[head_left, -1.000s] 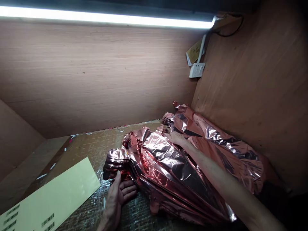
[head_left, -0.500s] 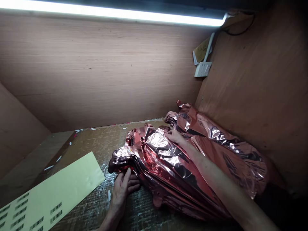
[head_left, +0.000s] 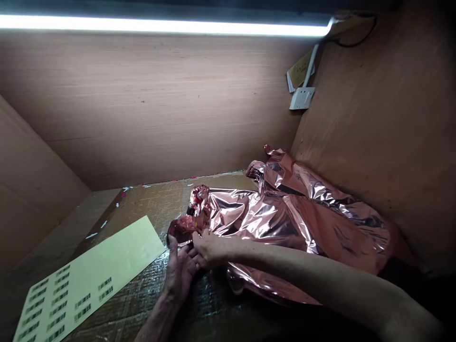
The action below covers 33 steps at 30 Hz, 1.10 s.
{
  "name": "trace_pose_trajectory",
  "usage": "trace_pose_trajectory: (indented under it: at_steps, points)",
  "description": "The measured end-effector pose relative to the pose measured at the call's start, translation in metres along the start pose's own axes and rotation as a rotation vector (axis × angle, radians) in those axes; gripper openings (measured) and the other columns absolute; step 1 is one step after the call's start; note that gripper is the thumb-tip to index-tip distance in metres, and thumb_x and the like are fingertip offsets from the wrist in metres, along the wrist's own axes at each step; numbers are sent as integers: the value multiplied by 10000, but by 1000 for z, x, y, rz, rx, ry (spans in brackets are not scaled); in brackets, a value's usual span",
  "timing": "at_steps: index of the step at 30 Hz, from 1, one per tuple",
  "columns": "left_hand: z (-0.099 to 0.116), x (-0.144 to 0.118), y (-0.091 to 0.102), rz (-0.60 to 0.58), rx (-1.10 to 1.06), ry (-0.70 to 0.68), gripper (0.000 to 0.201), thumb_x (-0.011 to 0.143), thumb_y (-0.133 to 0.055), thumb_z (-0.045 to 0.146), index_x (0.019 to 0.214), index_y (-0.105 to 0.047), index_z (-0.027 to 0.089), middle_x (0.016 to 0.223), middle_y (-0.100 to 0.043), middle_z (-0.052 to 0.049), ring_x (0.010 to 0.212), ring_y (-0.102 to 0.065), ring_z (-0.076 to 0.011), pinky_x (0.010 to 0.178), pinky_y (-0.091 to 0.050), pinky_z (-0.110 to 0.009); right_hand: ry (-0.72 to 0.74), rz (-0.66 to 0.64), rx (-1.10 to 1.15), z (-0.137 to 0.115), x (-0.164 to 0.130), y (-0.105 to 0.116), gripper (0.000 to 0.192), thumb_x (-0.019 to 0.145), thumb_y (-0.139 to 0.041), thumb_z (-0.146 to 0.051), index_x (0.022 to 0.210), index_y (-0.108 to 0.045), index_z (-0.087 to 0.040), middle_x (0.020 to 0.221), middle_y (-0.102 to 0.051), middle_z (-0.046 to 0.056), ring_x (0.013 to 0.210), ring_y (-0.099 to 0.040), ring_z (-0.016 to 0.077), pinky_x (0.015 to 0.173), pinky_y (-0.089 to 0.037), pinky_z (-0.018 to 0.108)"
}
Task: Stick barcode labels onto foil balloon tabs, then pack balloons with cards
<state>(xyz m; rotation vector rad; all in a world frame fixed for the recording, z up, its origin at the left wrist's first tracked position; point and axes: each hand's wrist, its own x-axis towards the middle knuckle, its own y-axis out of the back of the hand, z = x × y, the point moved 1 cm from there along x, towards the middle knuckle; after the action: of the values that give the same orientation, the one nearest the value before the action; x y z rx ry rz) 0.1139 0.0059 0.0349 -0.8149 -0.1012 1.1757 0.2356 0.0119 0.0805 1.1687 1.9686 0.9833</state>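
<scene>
Shiny rose-gold foil balloons [head_left: 256,213], flat and layered, lie across the middle of the worktop, their rounded ends at the left. My left hand [head_left: 181,268] is palm up below the nearest end, thumb raised against its left edge and fingers partly stretched out and apart. My right hand [head_left: 209,247] reaches across from the right, with its fingertips pinched on the lower edge of that same end, just beside my left fingers. Its forearm covers part of the foil. The right hand's far fingers are hidden.
A pale yellow sheet of barcode labels [head_left: 117,256] lies at left on the tape-covered worktop [head_left: 160,199]. More foil balloons [head_left: 320,190] rest along the right wall [head_left: 384,118]. A white socket box [head_left: 302,98] hangs in the back corner, below a bright tube light [head_left: 160,24].
My right hand has moved left and down from the top of the foil to the near end beside my left hand. The top foil has shifted and lies smoother. The view has turned slightly.
</scene>
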Motion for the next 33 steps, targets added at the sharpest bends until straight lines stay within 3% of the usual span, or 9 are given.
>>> trace_pose_trajectory:
  at_steps: [3, 7, 11, 13, 18, 22, 25, 27, 33]
  points:
    - [-1, 3, -6, 129, 336, 22, 639, 826, -540, 746, 990, -649, 138, 760, -724, -107, 594, -684, -210, 574, -552, -306, 35, -53, 140, 21, -2, 26, 115, 787, -655, -201, 873, -695, -135, 735, -673, 21, 614, -595, 124, 580, -472, 217]
    - [28, -9, -9, 111, 1096, 25, 610, 677, -692, 754, 550, -542, 176, 450, -587, -54, 375, -541, -170, 385, -364, -237, -31, 117, 284, 72, -8, 63, 306, 954, -456, -296, 923, -705, -120, 768, -686, 46, 633, -617, 117, 579, -481, 208]
    - [106, 16, -10, 243, 1182, -542, 481, 824, -598, 597, 590, -570, 178, 552, -629, -42, 537, -617, -172, 516, -446, -241, -90, 353, 331, 106, -4, 71, 368, 958, -433, -376, 914, -694, -120, 811, -691, 81, 717, -648, 167, 591, -496, 244]
    - [142, 57, -10, 274, 1120, -606, 319, 833, -576, 466, 730, -621, 168, 659, -671, -44, 642, -650, -174, 604, -492, -250, -73, 415, 332, 110, -2, 65, 351, 938, -469, -406, 920, -703, -145, 836, -702, 71, 770, -656, 187, 637, -511, 269]
    - [167, 176, -16, 17, 1147, -412, 328, 582, -665, 145, 908, -701, 131, 949, -746, -91, 923, -688, -205, 805, -531, -275, 34, 509, 291, 115, 3, 44, 356, 938, -492, -437, 1072, -704, -185, 1014, -725, 73, 927, -660, 215, 827, -521, 340]
    - [160, 235, -20, -259, 1196, -148, 391, 525, -689, 101, 908, -740, 163, 882, -761, -59, 790, -699, -199, 706, -544, -273, -19, 529, 100, 133, 32, 61, 339, 964, -435, -350, 1127, -685, -190, 1084, -706, 93, 995, -648, 223, 881, -507, 356]
    - [165, 263, -24, -435, 1241, 41, 380, 506, -728, 77, 869, -754, 189, 767, -751, -37, 674, -684, -197, 637, -539, -284, -126, 409, -153, 151, 66, 89, 351, 991, -409, -341, 1179, -653, -172, 1230, -641, 127, 1133, -587, 238, 940, -455, 356]
    - [169, 276, -29, -540, 1261, 134, 388, 482, -745, 26, 831, -752, 196, 722, -741, -32, 672, -687, -215, 657, -552, -316, -173, 289, -222, 164, 85, 99, 359, 971, -480, -451, 1060, -687, -171, 1134, -671, 129, 1037, -614, 249, 839, -457, 335]
    - [174, 281, -33, -769, 1267, 295, 394, 480, -826, 28, 815, -738, 215, 795, -741, -65, 743, -696, -266, 717, -565, -419, -215, 231, -262, 184, 102, 82, 563, 889, -487, -725, 891, -650, -187, 869, -686, 79, 763, -594, 206, 598, -280, 279]
